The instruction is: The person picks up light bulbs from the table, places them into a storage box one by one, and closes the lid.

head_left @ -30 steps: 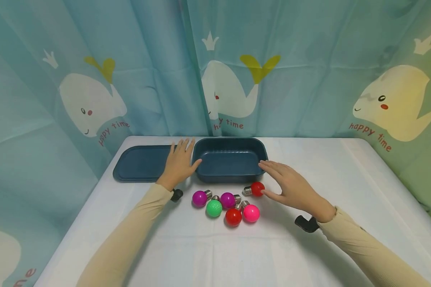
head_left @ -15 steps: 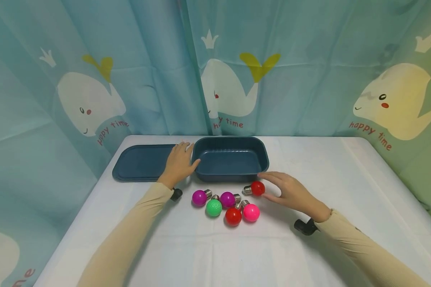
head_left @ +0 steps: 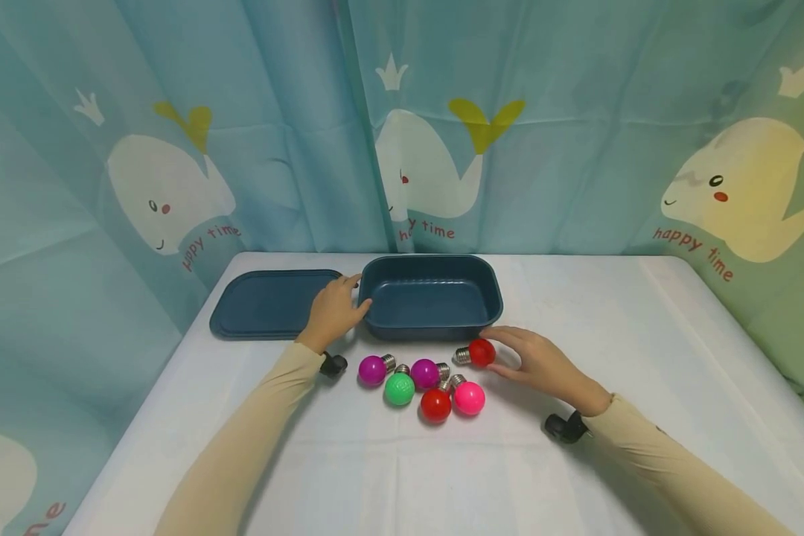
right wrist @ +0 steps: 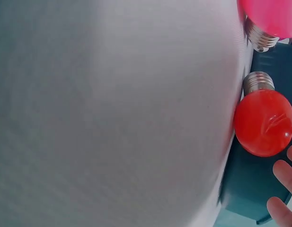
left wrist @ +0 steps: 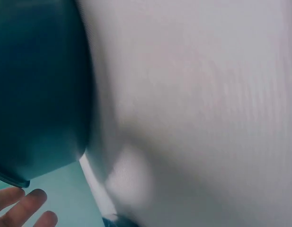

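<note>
the left hand (head_left: pixel 333 309), relaxed, rests at the left side of the dark blue box (head_left: pixel 429 333), as if to steady it. the right hand (head_left: pixel 543 363), unclenched, spans the red bulb (head_left: pixel 484 353) nearest the box, thumb and fingers about its globe; contact is hard to tell. that bulb lies sideways on the tabletop (head_left: pixel 576 298) before the box, glossy and round, ribbed metal base pointing left.

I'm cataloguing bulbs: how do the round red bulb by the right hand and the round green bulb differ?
The red bulb looks smooth; the green bulb looks patterned. The red bulb's base points left; the green bulb's points toward the far side. Both have silvery bases.
</note>
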Tool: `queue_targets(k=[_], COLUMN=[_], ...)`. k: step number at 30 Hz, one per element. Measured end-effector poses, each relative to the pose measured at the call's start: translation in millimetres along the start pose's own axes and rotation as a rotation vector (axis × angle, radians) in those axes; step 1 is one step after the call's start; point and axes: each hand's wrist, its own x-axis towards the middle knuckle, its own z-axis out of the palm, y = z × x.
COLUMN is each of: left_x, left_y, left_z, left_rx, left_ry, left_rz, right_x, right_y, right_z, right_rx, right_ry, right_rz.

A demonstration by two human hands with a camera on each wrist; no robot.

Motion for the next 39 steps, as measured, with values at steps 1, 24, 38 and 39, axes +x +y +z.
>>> queue_targets(k=[1,24,38,39], left_x=[0.0,-4.1,-7.6,-7.9], left_y=[0.1,-13.9,-19.1,-19.6], left_z=[0.1,3.2,-2.6,-2.1], left_rx=[-0.033,-0.491,-0.619,-0.629], left_ry=[-0.009,-0.093,-0.181,-0.188], left_rz=[-0.018,-0.091,-0.141,-0.15], right_x=[0.2,9.1,11.1,11.0], right_y=[0.0,7.4,11.0,11.5], right_z=[0.0,6.0,6.4,7.0], right_rx=[0.004,0.056,0.128,0.142], right_ry=[-0.007,-0.116,-0.153,-0.151], right_rz=[0.009,0.032,0.079,0.082])
